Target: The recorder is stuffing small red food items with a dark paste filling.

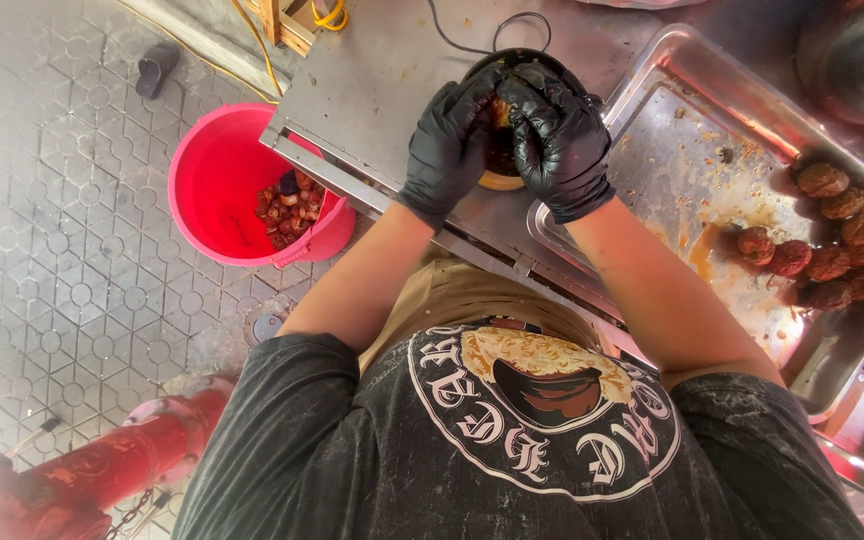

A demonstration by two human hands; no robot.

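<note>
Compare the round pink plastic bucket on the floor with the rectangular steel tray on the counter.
The round pink plastic bucket sits on the tiled floor; the rectangular steel tray lies on the counter. The bucket is deep, the tray shallow. The bucket holds small scraps, the tray whole brown lumps. Both hold reddish-brown pieces.

A pink bucket (220,186) of scraps sits on the tiled floor (62,250), beside a red hydrant (102,465).
</note>
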